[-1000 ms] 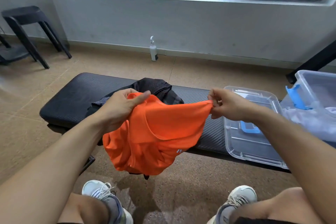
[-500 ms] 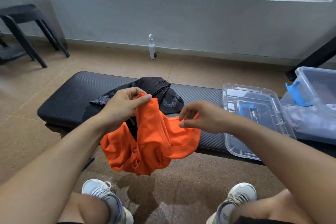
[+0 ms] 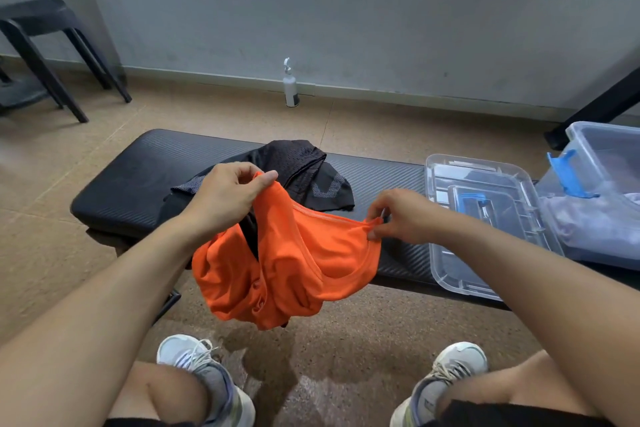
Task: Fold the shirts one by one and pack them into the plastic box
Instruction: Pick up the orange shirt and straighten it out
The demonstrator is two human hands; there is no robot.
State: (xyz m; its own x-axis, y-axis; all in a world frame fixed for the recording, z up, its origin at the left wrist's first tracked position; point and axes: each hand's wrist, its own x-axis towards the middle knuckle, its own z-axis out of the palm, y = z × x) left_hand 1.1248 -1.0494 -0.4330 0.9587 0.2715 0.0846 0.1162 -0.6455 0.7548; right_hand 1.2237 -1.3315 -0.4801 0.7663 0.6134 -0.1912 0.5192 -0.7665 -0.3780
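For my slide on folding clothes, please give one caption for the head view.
Both hands, left and right, hold an orange shirt above a black bench.

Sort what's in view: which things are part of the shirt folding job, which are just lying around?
Job:
- orange shirt, pinched by left hand and right hand
- black shirt, waiting on the bench
- plastic box, light garment already inside
- clear lid on the bench

Lying about:
- white bottle by the wall
- black stool
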